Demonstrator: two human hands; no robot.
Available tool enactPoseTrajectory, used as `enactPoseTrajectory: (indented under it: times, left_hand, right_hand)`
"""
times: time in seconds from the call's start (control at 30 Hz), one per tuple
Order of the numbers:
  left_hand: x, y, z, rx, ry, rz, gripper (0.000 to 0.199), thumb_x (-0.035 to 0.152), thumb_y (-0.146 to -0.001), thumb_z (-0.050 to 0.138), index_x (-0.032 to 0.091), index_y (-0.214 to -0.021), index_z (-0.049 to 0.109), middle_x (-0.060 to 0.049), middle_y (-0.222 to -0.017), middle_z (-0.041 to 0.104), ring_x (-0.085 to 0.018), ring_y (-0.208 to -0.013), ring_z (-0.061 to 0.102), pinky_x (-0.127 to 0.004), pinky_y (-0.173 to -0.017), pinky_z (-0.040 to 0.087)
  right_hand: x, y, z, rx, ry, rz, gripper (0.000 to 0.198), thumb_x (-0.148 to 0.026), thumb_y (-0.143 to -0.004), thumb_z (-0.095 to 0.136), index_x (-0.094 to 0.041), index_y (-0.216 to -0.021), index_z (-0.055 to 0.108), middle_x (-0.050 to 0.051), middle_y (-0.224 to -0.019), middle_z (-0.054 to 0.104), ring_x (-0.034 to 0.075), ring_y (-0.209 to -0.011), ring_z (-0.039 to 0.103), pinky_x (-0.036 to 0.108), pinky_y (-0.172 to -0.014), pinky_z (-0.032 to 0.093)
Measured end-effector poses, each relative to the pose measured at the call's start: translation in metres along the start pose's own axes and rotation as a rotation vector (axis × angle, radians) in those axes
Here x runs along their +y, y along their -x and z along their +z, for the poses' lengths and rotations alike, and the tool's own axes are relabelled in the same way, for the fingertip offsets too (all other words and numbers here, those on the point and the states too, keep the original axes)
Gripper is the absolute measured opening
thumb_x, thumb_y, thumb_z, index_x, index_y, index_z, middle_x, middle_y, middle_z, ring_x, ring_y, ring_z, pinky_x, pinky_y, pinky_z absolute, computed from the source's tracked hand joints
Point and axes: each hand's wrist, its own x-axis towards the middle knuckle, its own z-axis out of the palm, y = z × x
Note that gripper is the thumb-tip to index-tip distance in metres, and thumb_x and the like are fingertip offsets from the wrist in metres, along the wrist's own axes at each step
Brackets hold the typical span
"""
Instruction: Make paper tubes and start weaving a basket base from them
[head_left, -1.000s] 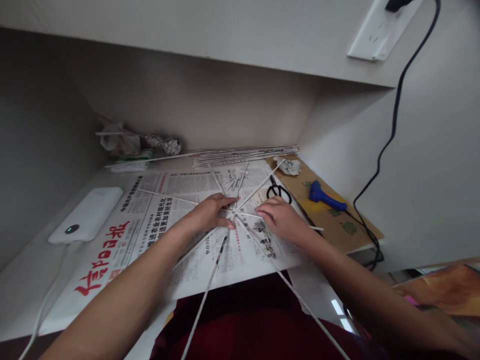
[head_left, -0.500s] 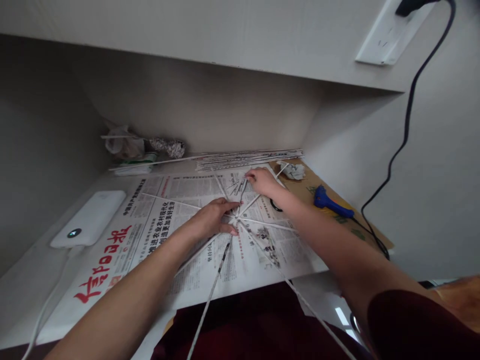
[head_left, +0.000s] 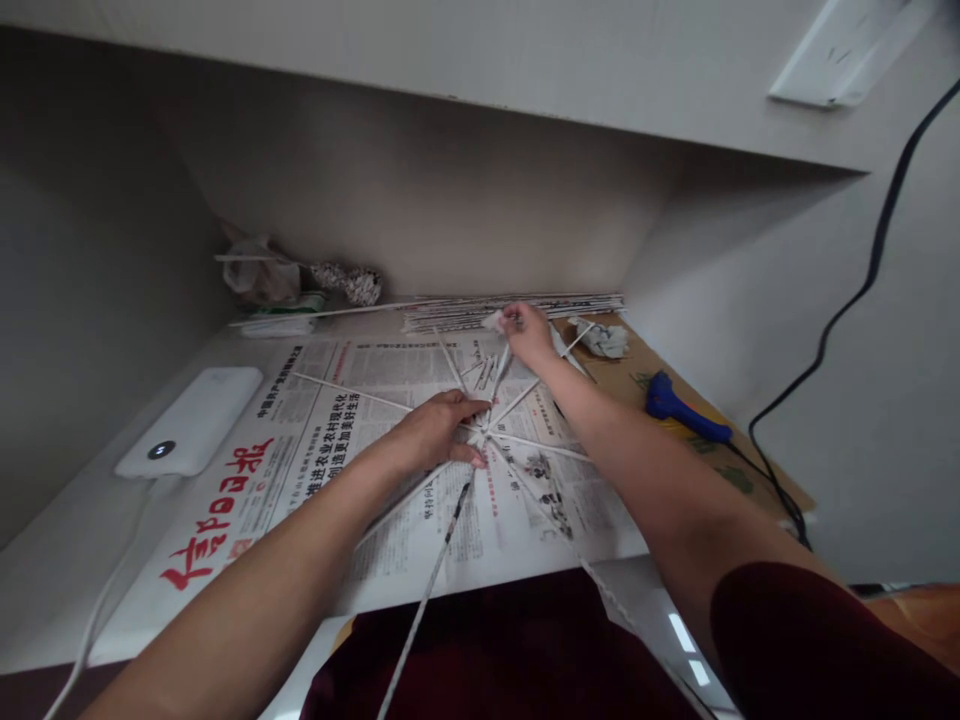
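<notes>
On the newspaper [head_left: 315, 500], thin rolled-paper sticks [head_left: 427, 600] spread out like spokes from a crossing point [head_left: 486, 432]. My left hand [head_left: 442, 432] is closed at that centre, thumb and fingers pinching the crossed sticks; its palm side is hidden. Farther back, my right hand [head_left: 529, 335] pinches a paper stick that runs up from the centre. A whitish bit of paper [head_left: 493, 321] shows at its fingertips. Two of the long spokes reach over the front edge towards my dark red clothing [head_left: 480, 640].
A bundle of paper sticks [head_left: 450, 316] lies along the back wall. At right are crumpled paper [head_left: 604, 338] and a blue glue gun [head_left: 682, 408] on cardboard, with a black cord [head_left: 832, 330]. A white power bank [head_left: 191, 420] with cable sits left. Plastic bags [head_left: 259, 272] lie behind.
My right hand has moved up and away from the centre, and the whitish paper now shows at its fingertips. My left hand stays at the centre. The camera view has shifted slightly.
</notes>
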Motion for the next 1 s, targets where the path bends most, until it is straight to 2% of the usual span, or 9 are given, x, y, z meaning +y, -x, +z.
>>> enactPoseTrajectory:
  times: [0.07,0.13,0.2,0.27,0.37,0.47,0.63,0.8,1.0]
  left_hand:
    - [0.0,0.0,0.0,0.007,-0.002,0.006,0.084,0.056,-0.062,0.076,0.02,-0.135,0.051,-0.011,-0.107,0.056,-0.024,-0.095,0.058,-0.035,-0.087,0.046]
    - [0.0,0.0,0.0,0.016,0.0,0.01,0.084,0.056,-0.062,0.076,0.02,-0.134,0.052,-0.011,-0.108,0.056,-0.024,-0.094,0.058,-0.036,-0.086,0.045]
    - [0.001,0.0,0.0,0.025,0.007,0.006,0.084,0.056,-0.061,0.077,0.019,-0.133,0.052,-0.011,-0.106,0.057,-0.024,-0.093,0.058,-0.036,-0.086,0.045]
    - [0.002,0.0,-0.001,0.034,0.015,-0.002,0.084,0.055,-0.06,0.078,0.018,-0.131,0.053,-0.011,-0.103,0.058,-0.024,-0.091,0.058,-0.036,-0.084,0.045]
    - [0.004,0.0,-0.002,0.044,0.01,-0.007,0.078,0.055,-0.057,0.079,0.015,-0.121,0.058,-0.01,-0.098,0.059,-0.024,-0.088,0.058,-0.034,-0.08,0.046]
    - [0.005,0.0,-0.001,0.062,0.013,-0.019,0.075,0.055,-0.053,0.081,0.015,-0.113,0.059,-0.009,-0.097,0.06,-0.024,-0.086,0.058,-0.033,-0.075,0.045]
    - [0.008,0.0,-0.003,0.066,0.057,-0.071,0.074,0.053,-0.052,0.082,0.017,-0.11,0.056,-0.007,-0.097,0.061,-0.023,-0.084,0.058,-0.031,-0.072,0.044]
    - [0.014,0.002,-0.008,0.068,0.154,-0.101,0.068,0.05,-0.052,0.082,0.018,-0.107,0.057,-0.005,-0.092,0.062,-0.021,-0.08,0.058,-0.03,-0.069,0.044]
    - [0.015,-0.002,-0.004,0.304,0.477,-0.131,0.031,0.044,-0.074,0.069,0.015,-0.086,0.062,-0.003,-0.076,0.063,-0.014,-0.066,0.056,-0.026,-0.062,0.043]
  right_hand:
    - [-0.003,-0.003,-0.007,0.184,-0.283,0.016,0.014,-0.023,-0.087,0.048,-0.017,-0.095,0.057,0.007,-0.097,0.064,0.019,-0.096,0.058,0.033,-0.088,0.042]
    - [-0.006,0.003,-0.015,0.216,-0.528,0.053,0.009,-0.025,-0.084,0.052,-0.018,-0.089,0.055,0.003,-0.083,0.062,0.016,-0.079,0.059,0.029,-0.076,0.045]
    - [-0.01,0.021,-0.023,0.093,-0.681,0.105,0.01,-0.027,-0.08,0.057,-0.019,-0.084,0.053,-0.001,-0.072,0.059,0.013,-0.066,0.056,0.026,-0.066,0.044]
    - [-0.014,0.049,-0.029,-0.117,-0.76,0.14,0.014,-0.03,-0.076,0.061,-0.019,-0.083,0.055,-0.002,-0.069,0.06,0.012,-0.059,0.054,0.024,-0.059,0.043]
    - [-0.017,0.092,-0.032,-0.339,-0.753,0.151,0.019,-0.033,-0.072,0.066,-0.018,-0.081,0.057,-0.002,-0.067,0.062,0.011,-0.055,0.052,0.022,-0.053,0.041]
    - [-0.018,0.117,-0.031,-0.423,-0.682,0.127,0.02,-0.033,-0.073,0.066,-0.018,-0.082,0.059,-0.001,-0.068,0.063,0.011,-0.056,0.053,0.022,-0.053,0.041]
    - [-0.017,0.125,-0.026,-0.427,-0.604,0.071,0.017,-0.033,-0.074,0.065,-0.018,-0.083,0.062,-0.001,-0.068,0.063,0.012,-0.058,0.055,0.022,-0.053,0.042]
    - [-0.016,0.126,-0.024,-0.372,-0.718,0.09,0.02,-0.035,-0.074,0.066,-0.017,-0.079,0.06,-0.001,-0.069,0.063,0.011,-0.059,0.055,0.022,-0.054,0.042]
    - [-0.023,0.126,-0.028,-0.267,-0.883,0.154,0.026,-0.039,-0.071,0.069,-0.017,-0.079,0.058,-0.003,-0.061,0.059,0.009,-0.049,0.049,0.021,-0.047,0.039]
